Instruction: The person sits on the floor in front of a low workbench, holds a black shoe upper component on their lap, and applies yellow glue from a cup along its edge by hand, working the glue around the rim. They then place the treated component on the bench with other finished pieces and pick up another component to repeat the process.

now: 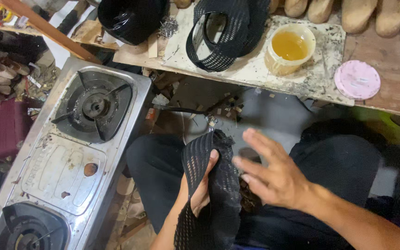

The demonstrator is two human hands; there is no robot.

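My left hand [201, 192] grips a black mesh shoe upper [211, 185] over my lap, thumb pressed on its outer face, the fabric draping down over my wrist. My right hand [269, 171] hovers just right of the mesh with fingers spread and slightly blurred, fingertips close to the fabric; whether they touch it is unclear. A second black mesh upper [223, 34] lies on the worn white board [320, 74] on the bench ahead. Beside it stands a plastic tub of yellow glue [289, 48].
A steel two-burner gas stove [65, 157] sits at my left, close to my knee. A round pink lid [357, 79] lies on the bench at right, wooden shoe lasts [371, 14] line the back, and a black bowl [133, 18] stands at back left. Scraps litter the floor.
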